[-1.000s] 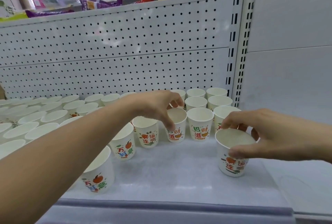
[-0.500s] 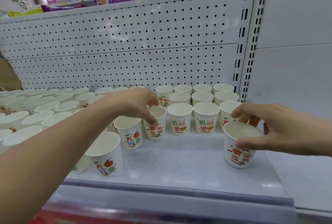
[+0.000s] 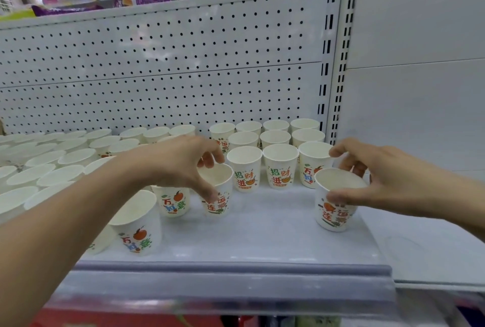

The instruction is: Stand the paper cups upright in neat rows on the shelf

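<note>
You can read printed Chinese characters on the paper cups: 招财进 on two front-row cups (image 3: 246, 169) and (image 3: 280, 166); 万如意 on the cup (image 3: 174, 202) by your left wrist and on the nearest cup (image 3: 137, 235); 运 and 连 on the cup (image 3: 219, 195) your left hand (image 3: 181, 164) grips; 运, 连 on the cup (image 3: 337, 208) in your right hand (image 3: 378, 177)

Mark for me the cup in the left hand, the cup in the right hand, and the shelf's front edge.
left-hand cup (image 3: 219, 202): head view, printed side wall below the thumb.
right-hand cup (image 3: 334, 215): head view, printed front wall.
shelf front edge (image 3: 236, 269): head view, raised front lip.
</note>
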Action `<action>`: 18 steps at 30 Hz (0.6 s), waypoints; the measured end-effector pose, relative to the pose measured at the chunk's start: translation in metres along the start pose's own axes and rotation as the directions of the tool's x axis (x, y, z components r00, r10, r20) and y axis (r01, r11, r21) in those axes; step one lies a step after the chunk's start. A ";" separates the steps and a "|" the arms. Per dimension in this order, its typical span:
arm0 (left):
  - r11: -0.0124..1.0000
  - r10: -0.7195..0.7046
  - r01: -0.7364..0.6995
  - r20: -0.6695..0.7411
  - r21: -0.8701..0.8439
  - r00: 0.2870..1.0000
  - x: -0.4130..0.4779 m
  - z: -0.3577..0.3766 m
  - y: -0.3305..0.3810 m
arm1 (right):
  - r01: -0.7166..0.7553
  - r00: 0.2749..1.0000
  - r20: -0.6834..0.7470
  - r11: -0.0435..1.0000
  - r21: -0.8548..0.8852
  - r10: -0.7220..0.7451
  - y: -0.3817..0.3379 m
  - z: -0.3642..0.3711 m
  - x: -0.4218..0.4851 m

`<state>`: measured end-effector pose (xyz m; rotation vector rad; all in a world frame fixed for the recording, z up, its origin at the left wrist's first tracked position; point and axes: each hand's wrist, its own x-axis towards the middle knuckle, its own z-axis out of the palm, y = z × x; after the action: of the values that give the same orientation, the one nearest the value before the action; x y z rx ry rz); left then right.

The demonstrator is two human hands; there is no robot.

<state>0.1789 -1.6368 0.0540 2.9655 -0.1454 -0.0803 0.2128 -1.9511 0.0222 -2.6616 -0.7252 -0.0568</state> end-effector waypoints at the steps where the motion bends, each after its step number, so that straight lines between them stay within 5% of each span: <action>1: 1.000 0.008 -0.008 -0.001 -0.018 1.000 -0.002 0.000 0.002 | -0.007 1.000 -0.005 1.000 0.007 0.007 0.000 0.001 0.000; 12: 0.998 -0.038 0.039 0.008 -0.050 0.999 -0.002 0.004 0.009 | -0.001 0.999 -0.051 0.995 0.102 0.006 0.010 0.009 0.001; 18: 0.995 0.071 -0.074 -0.045 -0.071 0.996 0.002 0.019 0.039 | 0.008 0.993 -0.120 0.991 0.137 0.008 0.015 0.013 0.004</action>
<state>0.1765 -1.6781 0.0418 2.8840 -0.2396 -0.0125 0.2224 -1.9564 0.0052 -2.5032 -0.6654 -0.1604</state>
